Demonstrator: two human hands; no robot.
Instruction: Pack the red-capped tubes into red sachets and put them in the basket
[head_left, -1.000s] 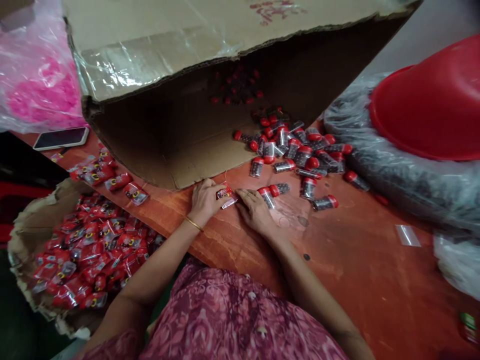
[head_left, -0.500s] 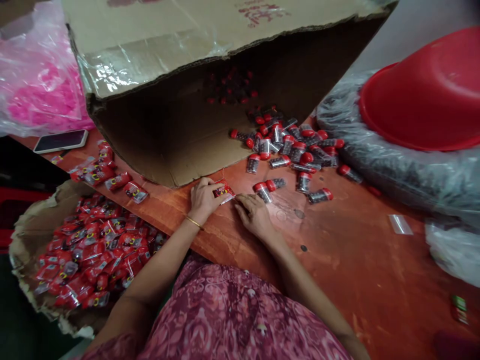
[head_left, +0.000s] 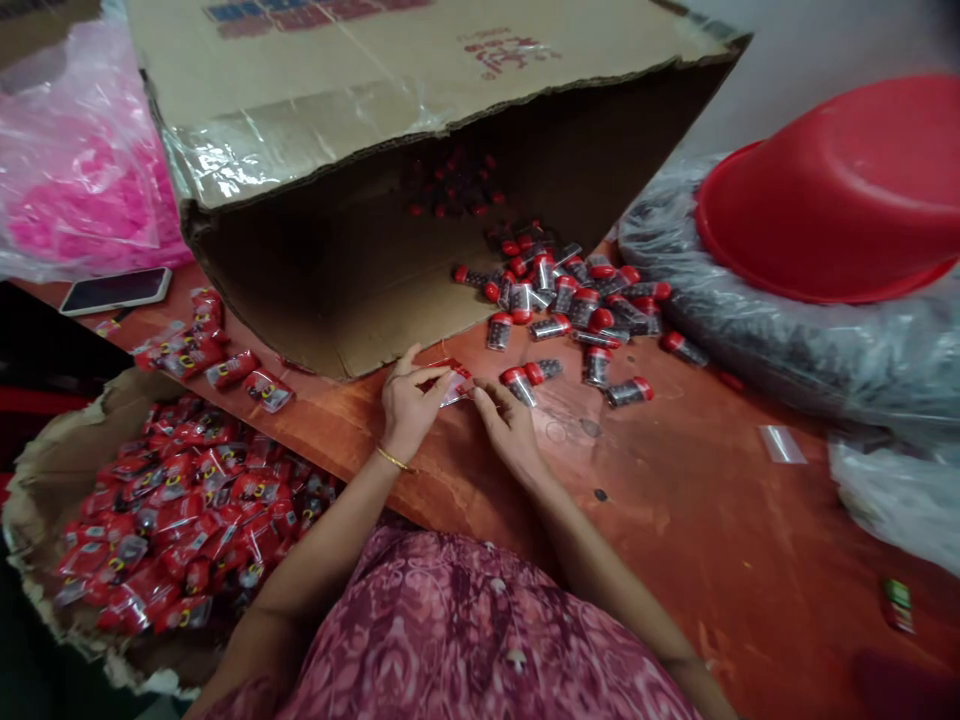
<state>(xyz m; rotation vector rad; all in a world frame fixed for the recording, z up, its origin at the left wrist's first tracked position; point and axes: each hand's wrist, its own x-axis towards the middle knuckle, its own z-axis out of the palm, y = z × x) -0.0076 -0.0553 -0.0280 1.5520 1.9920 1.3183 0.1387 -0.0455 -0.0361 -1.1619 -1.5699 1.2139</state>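
A small red and clear plastic packet point(head_left: 455, 387) is between my hands on the red-brown table, in front of the carton's mouth. My left hand point(head_left: 409, 405), with a thin gold bangle at the wrist, pinches its left side between thumb and fingers. My right hand point(head_left: 511, 425) has thumb and fingertips closed on its right edge. Just beyond the right hand lie small clear tubes with red caps and dark contents point(head_left: 519, 386), spilling from the open cardboard carton point(head_left: 315, 330). Part of the packet is hidden by my fingers.
At left, filled red packets point(head_left: 232, 368) lie by the table edge, above a torn carton point(head_left: 45, 500) heaped with more. A phone point(head_left: 116, 290) and a bag of pink pieces point(head_left: 82, 210) are behind. A red tub point(head_left: 832, 190) sits on a plastic-wrapped bundle point(head_left: 750, 320) at right.
My view has shifted slightly. The packet's printed face, plain before, is now partly covered by my left fingers, and more of its clear plastic shows. Both hands stay on it.
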